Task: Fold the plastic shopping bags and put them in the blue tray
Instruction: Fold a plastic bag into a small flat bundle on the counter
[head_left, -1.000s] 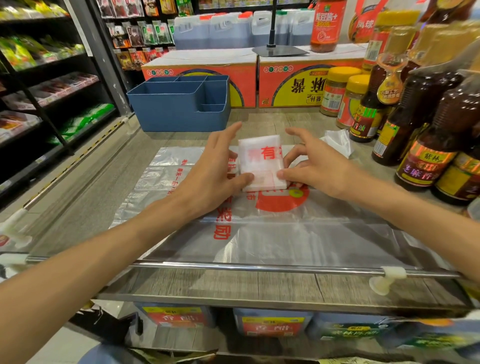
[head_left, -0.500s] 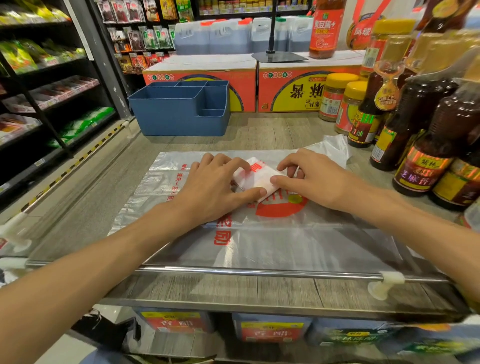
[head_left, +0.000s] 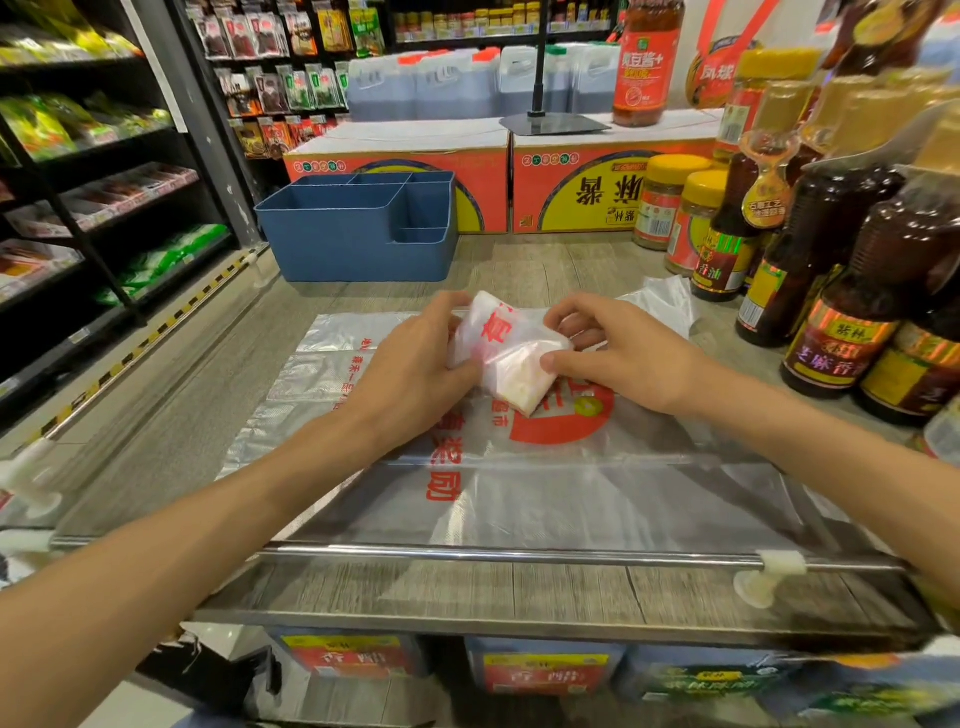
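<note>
Now both hands hold one small folded bag (head_left: 511, 358) between them, just above the counter (head_left: 519, 270). The left hand (head_left: 410, 364) comes in from the near left, its fingers curled over the far left side of the folded bag and its thumb pressed on the near edge. The right hand (head_left: 623, 353) comes in from the near right. Its thumb pinches the right corner of the folded bag and its fingers bend over the top. Both arms reach out long over the metal rail (head_left: 519, 555) at the counter's near edge.

The folded bag sits over a flat bag (head_left: 519, 467) spread out on the counter, right above its red round mark. The blue tray (head_left: 358, 234) stands farther back and to the left of the folded bag, well apart from it. Dark bottles (head_left: 831, 291) stand to the right of the folded bag.

Half a second ago the folded bag was pressed low under the hands. Now it is tipped up and looks puffier, and the left fingers have curled more around it.
</note>
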